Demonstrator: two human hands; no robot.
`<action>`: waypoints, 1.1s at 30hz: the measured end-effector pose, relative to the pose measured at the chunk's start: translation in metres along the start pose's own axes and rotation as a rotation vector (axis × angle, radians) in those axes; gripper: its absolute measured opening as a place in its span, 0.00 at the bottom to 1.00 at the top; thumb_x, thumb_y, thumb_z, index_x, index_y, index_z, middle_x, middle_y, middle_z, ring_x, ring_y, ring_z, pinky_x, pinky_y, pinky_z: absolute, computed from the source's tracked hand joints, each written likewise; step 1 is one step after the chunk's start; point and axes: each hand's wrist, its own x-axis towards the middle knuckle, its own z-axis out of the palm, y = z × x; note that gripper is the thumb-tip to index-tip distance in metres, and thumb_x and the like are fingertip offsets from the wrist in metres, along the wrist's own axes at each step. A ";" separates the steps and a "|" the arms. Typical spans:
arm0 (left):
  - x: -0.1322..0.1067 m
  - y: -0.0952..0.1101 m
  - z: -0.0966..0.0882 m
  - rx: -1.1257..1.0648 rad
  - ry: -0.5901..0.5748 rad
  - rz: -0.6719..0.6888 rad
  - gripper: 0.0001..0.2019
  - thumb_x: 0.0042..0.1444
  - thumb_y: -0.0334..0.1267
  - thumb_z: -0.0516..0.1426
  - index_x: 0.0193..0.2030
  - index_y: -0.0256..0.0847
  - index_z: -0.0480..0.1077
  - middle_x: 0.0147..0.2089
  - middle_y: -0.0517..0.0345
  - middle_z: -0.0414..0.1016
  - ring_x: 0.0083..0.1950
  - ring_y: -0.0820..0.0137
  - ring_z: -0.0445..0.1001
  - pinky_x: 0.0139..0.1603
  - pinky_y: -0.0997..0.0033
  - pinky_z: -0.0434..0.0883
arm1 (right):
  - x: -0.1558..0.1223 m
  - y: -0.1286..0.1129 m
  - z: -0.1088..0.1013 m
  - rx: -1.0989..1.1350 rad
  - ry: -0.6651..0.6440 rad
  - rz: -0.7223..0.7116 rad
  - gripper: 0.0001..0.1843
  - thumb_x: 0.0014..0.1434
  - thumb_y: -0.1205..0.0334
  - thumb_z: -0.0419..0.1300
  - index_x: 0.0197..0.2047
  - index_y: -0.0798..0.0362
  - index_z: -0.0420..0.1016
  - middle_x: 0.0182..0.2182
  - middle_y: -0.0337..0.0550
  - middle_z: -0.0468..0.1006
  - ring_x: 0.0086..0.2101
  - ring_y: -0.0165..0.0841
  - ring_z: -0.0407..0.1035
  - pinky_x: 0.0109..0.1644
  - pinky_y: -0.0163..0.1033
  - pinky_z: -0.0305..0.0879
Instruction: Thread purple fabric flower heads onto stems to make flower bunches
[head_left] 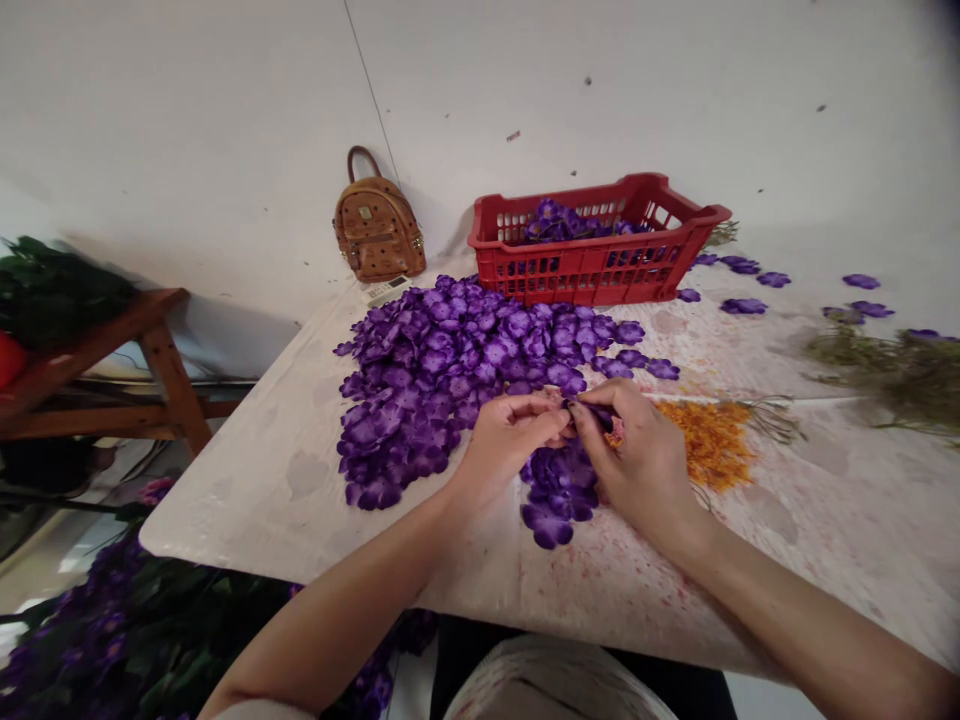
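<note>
On my feed, the left hand [506, 440] and right hand [637, 450] come together at the fingertips, just above the white-covered table [247, 470]. The right pinches a dark purple piece [596, 415]; the fingers hide much of it, so I can't tell whether the left grips it too. Most of the material looks untouched: a broad heap of purple fabric blossoms [442, 385] spreads beside the hands, a smaller cluster [559, 490] lies just below them, and more sit in a red plastic crate [570, 275]. Loose blossoms [772, 280] dot the far right, past an orange heap of dried florets [709, 440].
</note>
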 end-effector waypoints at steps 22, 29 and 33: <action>-0.001 -0.002 -0.002 -0.112 -0.044 -0.028 0.15 0.44 0.42 0.74 0.33 0.35 0.79 0.31 0.56 0.79 0.34 0.73 0.76 0.45 0.69 0.74 | 0.004 0.002 -0.001 0.297 0.003 0.292 0.04 0.66 0.60 0.60 0.37 0.48 0.70 0.29 0.35 0.73 0.28 0.31 0.67 0.32 0.39 0.63; -0.001 -0.005 -0.003 -0.091 -0.068 -0.005 0.18 0.45 0.47 0.74 0.35 0.34 0.80 0.33 0.55 0.79 0.35 0.73 0.76 0.46 0.69 0.74 | 0.003 0.004 0.001 0.287 -0.002 0.302 0.05 0.66 0.59 0.60 0.38 0.49 0.71 0.30 0.37 0.74 0.31 0.33 0.69 0.36 0.40 0.64; 0.000 -0.006 -0.004 -0.097 -0.082 0.010 0.18 0.46 0.48 0.74 0.35 0.34 0.80 0.34 0.55 0.79 0.36 0.73 0.75 0.46 0.69 0.73 | 0.003 0.004 0.002 0.291 0.003 0.305 0.04 0.66 0.60 0.59 0.38 0.49 0.71 0.31 0.37 0.74 0.32 0.33 0.69 0.37 0.40 0.64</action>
